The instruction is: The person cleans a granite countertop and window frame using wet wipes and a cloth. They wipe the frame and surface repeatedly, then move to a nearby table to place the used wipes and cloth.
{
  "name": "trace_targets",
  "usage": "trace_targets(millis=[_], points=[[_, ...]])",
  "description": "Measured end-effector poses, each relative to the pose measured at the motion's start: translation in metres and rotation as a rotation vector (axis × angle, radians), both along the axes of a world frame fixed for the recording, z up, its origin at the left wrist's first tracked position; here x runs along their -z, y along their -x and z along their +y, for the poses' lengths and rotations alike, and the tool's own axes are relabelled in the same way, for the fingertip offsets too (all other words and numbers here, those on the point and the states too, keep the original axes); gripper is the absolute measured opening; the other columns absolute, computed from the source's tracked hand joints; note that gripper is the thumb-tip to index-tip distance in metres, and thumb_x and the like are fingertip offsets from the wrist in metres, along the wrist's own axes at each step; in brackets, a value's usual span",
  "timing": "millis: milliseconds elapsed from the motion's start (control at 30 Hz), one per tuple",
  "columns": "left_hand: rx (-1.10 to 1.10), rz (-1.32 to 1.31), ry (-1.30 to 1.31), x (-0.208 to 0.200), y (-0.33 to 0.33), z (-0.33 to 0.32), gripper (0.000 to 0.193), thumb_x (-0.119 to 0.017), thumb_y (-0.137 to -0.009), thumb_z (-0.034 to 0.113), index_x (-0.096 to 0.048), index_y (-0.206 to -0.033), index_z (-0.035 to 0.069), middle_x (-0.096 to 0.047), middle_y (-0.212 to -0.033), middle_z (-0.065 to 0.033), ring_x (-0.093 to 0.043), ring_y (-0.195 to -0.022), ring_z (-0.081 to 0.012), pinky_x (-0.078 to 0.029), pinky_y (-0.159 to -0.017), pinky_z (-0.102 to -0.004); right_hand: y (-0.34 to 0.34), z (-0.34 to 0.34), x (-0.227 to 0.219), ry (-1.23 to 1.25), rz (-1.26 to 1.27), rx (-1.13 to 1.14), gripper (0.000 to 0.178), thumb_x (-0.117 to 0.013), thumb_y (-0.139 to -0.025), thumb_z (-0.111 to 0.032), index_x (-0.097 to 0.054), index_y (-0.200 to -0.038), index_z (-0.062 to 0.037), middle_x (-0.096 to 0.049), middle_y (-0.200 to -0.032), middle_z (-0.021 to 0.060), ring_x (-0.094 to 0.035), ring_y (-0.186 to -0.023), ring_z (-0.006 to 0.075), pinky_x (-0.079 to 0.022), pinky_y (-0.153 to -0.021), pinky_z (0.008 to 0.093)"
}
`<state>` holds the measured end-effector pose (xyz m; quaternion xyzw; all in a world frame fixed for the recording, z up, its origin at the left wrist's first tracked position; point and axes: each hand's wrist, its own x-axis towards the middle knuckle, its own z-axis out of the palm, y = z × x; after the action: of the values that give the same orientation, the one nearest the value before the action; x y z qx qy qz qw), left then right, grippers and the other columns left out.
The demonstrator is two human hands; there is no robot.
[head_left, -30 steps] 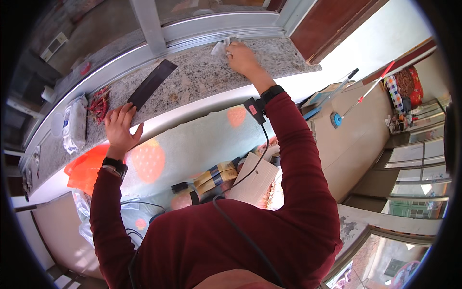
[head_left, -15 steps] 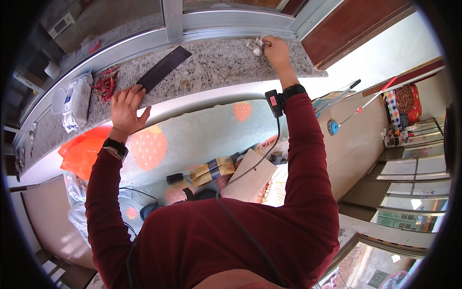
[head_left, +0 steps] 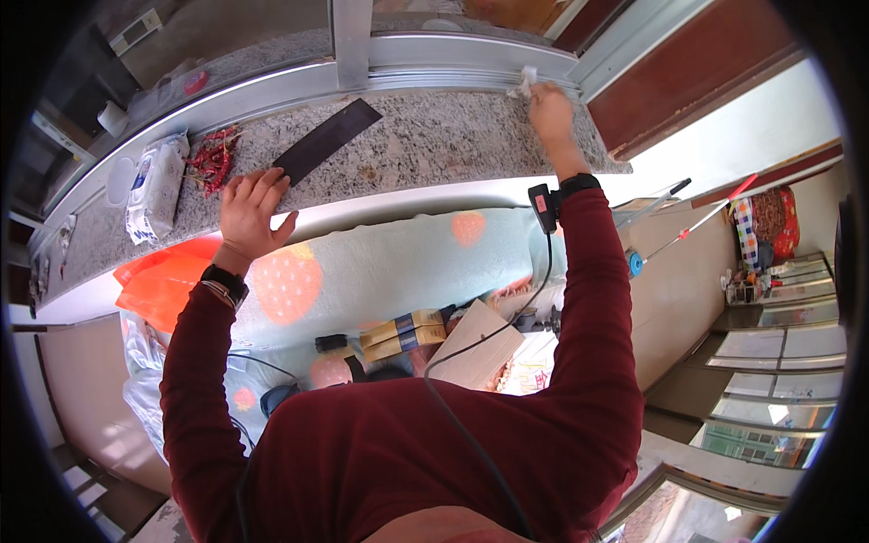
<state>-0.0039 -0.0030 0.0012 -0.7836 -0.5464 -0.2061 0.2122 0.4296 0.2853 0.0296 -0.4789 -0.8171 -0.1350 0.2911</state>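
A crumpled white wipe (head_left: 525, 83) is pinched in my right hand (head_left: 550, 116), at the far right of the speckled granite sill (head_left: 434, 136). The wipe lies against the lower rail of the silver window frame (head_left: 462, 80). My left hand (head_left: 253, 213) rests on the sill's front edge with its fingers apart, holding nothing. Its fingertips are by the near end of a flat dark strip (head_left: 328, 140), and I cannot tell if they touch it. Just left of that hand lie dried red chilies (head_left: 213, 161) and a white soft pack of wipes (head_left: 156, 192).
Below the sill is a pale blue cover (head_left: 389, 249) with strawberry prints, with an orange bag (head_left: 167, 288) at its left. Boxes (head_left: 403, 335) and a board (head_left: 472, 346) lie nearer me. A black cable (head_left: 493, 337) hangs from my right wrist. A brown panel (head_left: 697, 77) stands at right.
My right hand has carried the wipe from the granite's back edge up onto the window rail. My left hand keeps its place on the sill edge; the whole view has shifted slightly.
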Motion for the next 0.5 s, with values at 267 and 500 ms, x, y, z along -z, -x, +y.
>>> trace_targets(millis=[267, 500], points=[[0.001, -0.016, -0.004, -0.003, 0.0, 0.001, 0.044, -0.068, -0.072, 0.033, -0.062, -0.109, 0.01, -0.058, -0.12, -0.0047, -0.054, -0.109, -0.023, -0.038, -0.094, -0.0412, 0.084, 0.03, 0.011, 0.019, -0.106, -0.182, 0.017, -0.055, -0.077, -0.005, -0.067, -0.088, -0.0047, -0.066, -0.094, 0.0155, -0.061, -0.091, 0.0346, -0.05, -0.082, 0.042], [0.014, -0.036, 0.002, -0.003, 0.001, 0.001, 0.045, -0.069, -0.071, 0.031, -0.062, -0.11, 0.01, -0.058, -0.12, -0.0044, -0.054, -0.109, -0.0234, -0.038, -0.094, -0.0413, 0.172, -0.011, -0.001, 0.148, -0.147, -0.361, 0.024, -0.051, -0.08, -0.006, -0.067, -0.097, -0.0057, -0.066, -0.098, 0.0149, -0.059, -0.096, 0.0352, -0.049, -0.084, 0.043]])
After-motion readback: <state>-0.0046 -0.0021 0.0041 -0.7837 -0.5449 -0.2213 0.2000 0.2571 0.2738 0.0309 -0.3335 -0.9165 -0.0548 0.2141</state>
